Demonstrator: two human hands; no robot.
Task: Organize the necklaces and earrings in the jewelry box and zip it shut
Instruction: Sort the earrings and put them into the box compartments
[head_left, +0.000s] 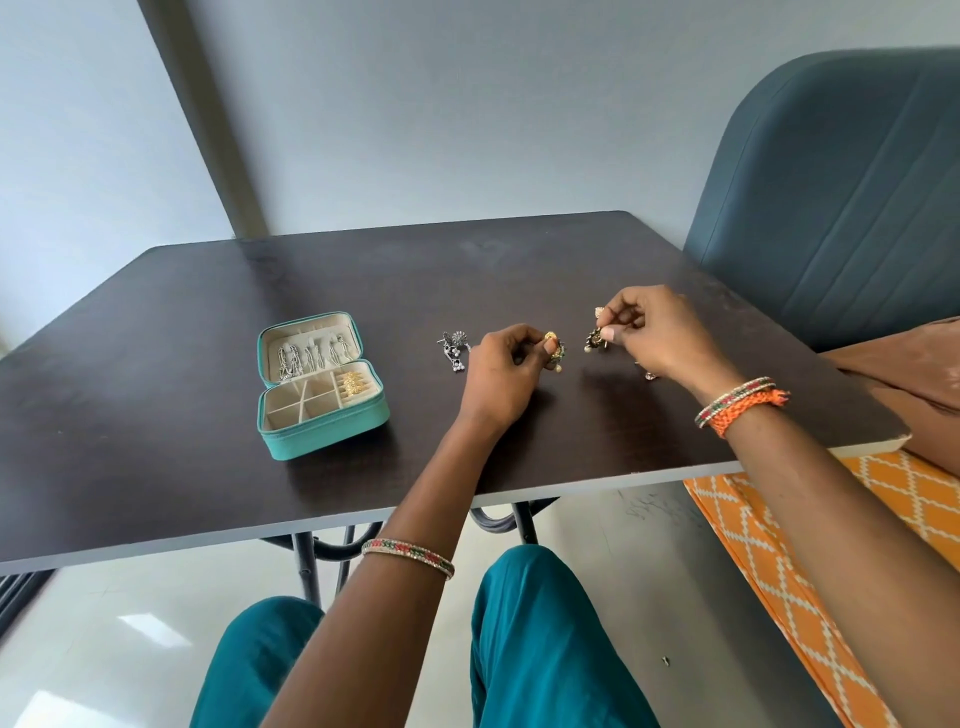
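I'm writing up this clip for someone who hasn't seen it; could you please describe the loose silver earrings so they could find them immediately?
On the dark table, look between the open teal jewelry box and the left hand. The silver earrings lie there loose, touched by neither hand; unlike the gold earrings pinched in the hands, they are grey-white with small dangling beads.

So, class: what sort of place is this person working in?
Probably a room in a home or office: a dark folding table stands on a glossy tiled floor, against a plain grey wall, with a blue padded chair beside it.
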